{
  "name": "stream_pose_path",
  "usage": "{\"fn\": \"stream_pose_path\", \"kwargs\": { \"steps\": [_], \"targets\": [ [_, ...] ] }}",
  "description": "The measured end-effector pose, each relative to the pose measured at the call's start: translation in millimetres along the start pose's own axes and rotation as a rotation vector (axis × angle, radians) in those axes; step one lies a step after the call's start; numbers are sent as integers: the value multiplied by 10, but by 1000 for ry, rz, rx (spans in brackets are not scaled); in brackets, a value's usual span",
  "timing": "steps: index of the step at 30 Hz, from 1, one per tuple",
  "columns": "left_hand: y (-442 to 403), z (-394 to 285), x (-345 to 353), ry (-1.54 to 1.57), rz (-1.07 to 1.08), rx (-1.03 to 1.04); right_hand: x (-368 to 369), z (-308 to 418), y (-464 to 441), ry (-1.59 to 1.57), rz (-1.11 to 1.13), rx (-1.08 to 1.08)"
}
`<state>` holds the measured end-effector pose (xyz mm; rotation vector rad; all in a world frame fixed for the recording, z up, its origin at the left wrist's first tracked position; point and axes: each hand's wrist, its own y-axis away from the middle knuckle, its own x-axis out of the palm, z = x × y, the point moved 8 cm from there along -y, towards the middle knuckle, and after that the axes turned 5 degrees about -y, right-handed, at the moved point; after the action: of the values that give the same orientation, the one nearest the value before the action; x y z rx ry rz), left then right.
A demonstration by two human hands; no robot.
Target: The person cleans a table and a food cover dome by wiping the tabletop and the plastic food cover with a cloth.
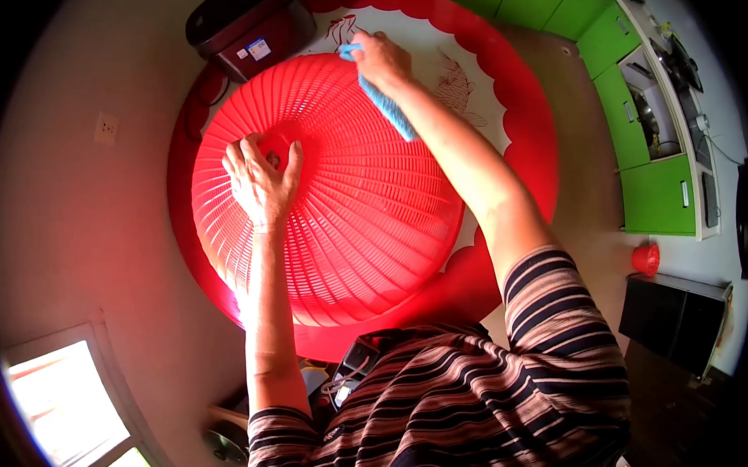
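A large red plastic food cover [365, 209], domed and slatted, sits over the round table. My left hand [261, 184] rests on its top, fingers and thumb curled around the raised middle; part of that middle is hidden beneath my palm. Beyond the cover's far right edge, my right hand [382, 60] is closed on a blue cloth [389, 109]. One end of the cloth pokes out past my fingers, and the longer part hangs down beside my wrist, over the cover's rim.
The round table [527, 137] has a red scalloped border and a pale middle with fish drawings. A dark rice cooker [252, 32] stands at its far left. Green cabinets [657, 195] line the right, near a small red bin [646, 259]. A wall rises at left.
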<state>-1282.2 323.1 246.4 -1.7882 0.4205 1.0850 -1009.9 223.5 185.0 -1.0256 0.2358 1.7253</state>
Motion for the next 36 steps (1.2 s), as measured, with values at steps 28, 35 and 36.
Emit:
{"fn": "stream_pose_path", "kwargs": {
  "steps": [28,35,36],
  "targets": [
    [-323,16,363,118,27,189,-418,-1490,4129,-376,-237,553],
    [-328,-42,363,189,105,203,-546,-1869,3439,-115,-5,704],
    [-322,-33,341,230,82,194,-580,-1900,3274,-92,-86,601]
  ]
}}
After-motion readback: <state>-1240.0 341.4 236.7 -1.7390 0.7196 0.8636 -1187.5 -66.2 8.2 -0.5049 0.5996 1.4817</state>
